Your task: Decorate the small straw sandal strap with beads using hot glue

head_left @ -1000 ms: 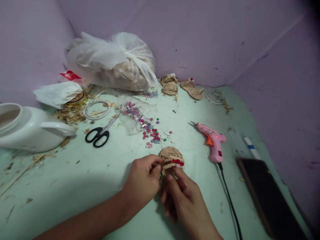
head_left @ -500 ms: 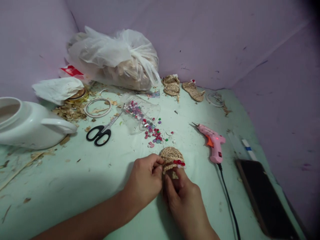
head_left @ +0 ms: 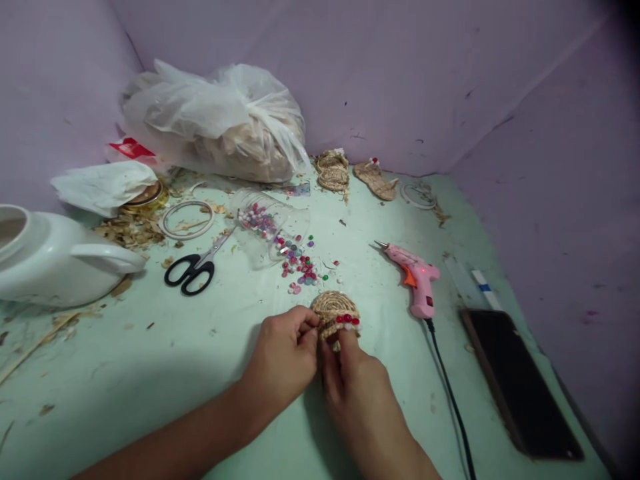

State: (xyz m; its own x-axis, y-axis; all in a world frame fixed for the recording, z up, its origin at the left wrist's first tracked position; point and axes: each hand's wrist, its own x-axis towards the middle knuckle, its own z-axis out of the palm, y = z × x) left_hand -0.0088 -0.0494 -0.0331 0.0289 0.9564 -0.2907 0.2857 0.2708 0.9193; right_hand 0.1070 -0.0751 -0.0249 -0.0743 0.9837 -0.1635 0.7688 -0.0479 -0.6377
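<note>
Presently, left hand [head_left: 289,348] and right hand [head_left: 364,387] pinch the woven slipper [head_left: 335,303]: red beads [head_left: 348,319] on its strap [head_left: 329,329], loose beads [head_left: 303,269] unattached.

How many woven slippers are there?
3: the first slipper held by left hand and right hand; a second slipper and, right of it, a third slipper by the wall. The bag could hide more.

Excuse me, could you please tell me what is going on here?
The person's left hand pinches the left edge of a small woven piece, while the right hand holds it from the near side, by the red beads on its band. Loose beads lie spilled from a tipped clear cup. A glue gun lies to the right, its red light on, and scissors to the left.
</note>
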